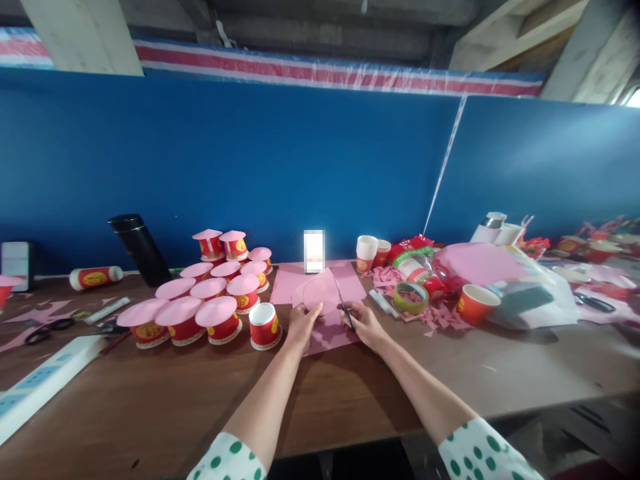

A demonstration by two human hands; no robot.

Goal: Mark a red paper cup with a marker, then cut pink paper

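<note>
My left hand (305, 327) pinches a thin pink paper (321, 288) with a curved edge, its thumb lying on top. My right hand (367, 325) grips a slim pair of scissors (346, 313), dark at the handle, with narrow blades pointing up at the paper's right side. More pink sheets (287, 277) lie flat beneath both hands. To the left of my left hand stands a red paper cup (265, 327) without a cover. Beyond it are rows of red cups topped with pink paper cones (183, 312).
Left lie a black bottle (140, 250), a white power strip (50, 383) and black-handled scissors (50, 328). On the right are stacked cups (367, 252), a tape roll (411, 298), pink scraps (445, 320) and a red cup (477, 305). A blue partition (250, 153) rises behind.
</note>
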